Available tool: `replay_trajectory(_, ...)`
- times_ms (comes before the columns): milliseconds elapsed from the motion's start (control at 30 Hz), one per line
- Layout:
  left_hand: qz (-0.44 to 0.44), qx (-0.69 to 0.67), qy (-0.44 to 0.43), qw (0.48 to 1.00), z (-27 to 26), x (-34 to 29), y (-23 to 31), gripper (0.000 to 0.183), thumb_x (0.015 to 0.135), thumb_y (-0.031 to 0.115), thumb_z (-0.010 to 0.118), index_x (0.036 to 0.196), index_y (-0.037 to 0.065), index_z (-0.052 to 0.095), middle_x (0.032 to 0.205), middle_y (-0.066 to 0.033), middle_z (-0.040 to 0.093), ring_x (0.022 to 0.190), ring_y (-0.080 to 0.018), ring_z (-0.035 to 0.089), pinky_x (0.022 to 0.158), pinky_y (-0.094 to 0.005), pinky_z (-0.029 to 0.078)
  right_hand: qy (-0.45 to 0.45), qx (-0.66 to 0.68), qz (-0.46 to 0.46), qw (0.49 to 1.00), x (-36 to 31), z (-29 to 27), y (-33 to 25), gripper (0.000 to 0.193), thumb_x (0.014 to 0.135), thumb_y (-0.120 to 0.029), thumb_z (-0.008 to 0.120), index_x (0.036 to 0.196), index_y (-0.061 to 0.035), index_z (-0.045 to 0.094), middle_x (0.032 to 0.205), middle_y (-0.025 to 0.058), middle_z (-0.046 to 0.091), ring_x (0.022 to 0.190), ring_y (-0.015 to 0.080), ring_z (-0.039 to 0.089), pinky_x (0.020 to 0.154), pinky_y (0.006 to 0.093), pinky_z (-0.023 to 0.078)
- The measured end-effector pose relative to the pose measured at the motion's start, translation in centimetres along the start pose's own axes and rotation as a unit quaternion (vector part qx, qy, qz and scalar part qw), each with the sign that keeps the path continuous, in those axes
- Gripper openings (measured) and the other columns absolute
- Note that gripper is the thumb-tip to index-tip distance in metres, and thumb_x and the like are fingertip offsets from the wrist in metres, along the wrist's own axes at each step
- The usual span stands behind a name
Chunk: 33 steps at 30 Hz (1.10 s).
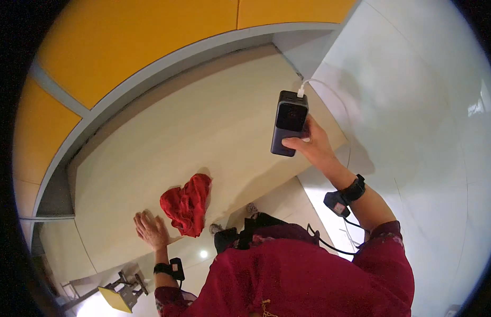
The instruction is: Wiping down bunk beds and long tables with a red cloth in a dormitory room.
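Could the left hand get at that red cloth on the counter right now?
Probably yes: the left hand lies flat and empty on the counter, right beside the red cloth, nothing between them.

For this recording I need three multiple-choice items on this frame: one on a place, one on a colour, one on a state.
1. Where does the crumpled cloth lie?
A. on the pale counter, beside the left hand
B. in the right hand
C. on the floor

2. What colour is the cloth?
A. blue
B. red
C. white

3. How is the dark power bank held?
A. lying loose on the counter
B. gripped in the raised right hand, with a white cable plugged in
C. pressed under the left hand

Answers:
1 A: the cloth rests on the counter next to the left hand, which lies flat.
2 B: it is plainly red.
3 B: the right hand grips the power bank, with the white cable at its top end.
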State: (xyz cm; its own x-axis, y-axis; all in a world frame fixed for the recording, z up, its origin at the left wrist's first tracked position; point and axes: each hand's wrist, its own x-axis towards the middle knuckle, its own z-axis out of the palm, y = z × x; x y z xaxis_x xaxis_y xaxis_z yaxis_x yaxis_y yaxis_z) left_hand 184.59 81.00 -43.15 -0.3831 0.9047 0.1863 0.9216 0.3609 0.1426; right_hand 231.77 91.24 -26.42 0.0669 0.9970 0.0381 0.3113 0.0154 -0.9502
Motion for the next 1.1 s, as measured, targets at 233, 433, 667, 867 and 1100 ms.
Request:
replay_trajectory(233,0.037,0.021,0.022,0.999,0.9,-0.2,-1.6,0.052,0.085,0.04,0.048,0.126,0.009,0.039,0.135,-0.0163,0.034,0.128,-0.032,0.027,0.103,-0.0458,0.021,0.119,-0.138,0.005,0.983,1.3,-3.6,9.3,0.054,0.064,-0.025,0.073,0.108,-0.0034,0.049,0.094,0.011,0.062,0.088,0.0218,0.059,0.079,0.033,0.045)
replay_trajectory(433,0.035,0.015,0.006,0.999,0.8,0.0,-1.0,0.052,0.086,0.039,0.047,0.127,0.009,0.039,0.135,-0.0171,0.034,0.129,-0.0311,0.027,0.102,-0.0452,0.022,0.242,-0.119,0.012,0.963,3.0,-9.9,20.2,0.057,0.06,-0.024,0.076,0.107,-0.0055,0.05,0.097,0.0126,0.062,0.091,0.0273,0.059,0.08,0.0368,0.044)
replay_trajectory(667,0.03,0.041,0.022,0.998,1.3,0.0,-1.4,0.05,0.086,0.037,0.049,0.128,0.011,0.04,0.136,-0.0117,0.034,0.126,-0.0287,0.032,0.101,-0.0433,0.025,0.316,-0.093,0.006,0.944,4.2,-12.2,24.1,0.058,0.058,-0.019,0.076,0.108,-0.0056,0.05,0.103,0.0137,0.059,0.097,0.0288,0.056,0.084,0.0388,0.042)
replay_trajectory(867,0.037,0.031,0.022,0.999,1.9,0.0,-2.6,0.051,0.086,0.039,0.047,0.127,0.008,0.04,0.135,-0.016,0.035,0.128,-0.0305,0.028,0.103,-0.0442,0.022,0.338,-0.124,0.033,0.932,4.7,-11.1,22.8,0.056,0.059,-0.015,0.075,0.107,-0.004,0.049,0.103,0.0139,0.058,0.098,0.0288,0.055,0.086,0.0364,0.041)
replay_trajectory(1100,0.048,0.026,0.026,0.998,1.3,0.0,-1.5,0.049,0.087,0.037,0.047,0.128,0.01,0.041,0.135,-0.0145,0.036,0.126,-0.03,0.031,0.102,-0.0441,0.024,0.347,-0.043,0.02,0.937,5.3,-10.7,21.2,0.057,0.06,-0.008,0.074,0.11,-0.0029,0.046,0.103,0.012,0.057,0.097,0.0257,0.055,0.088,0.0342,0.041)
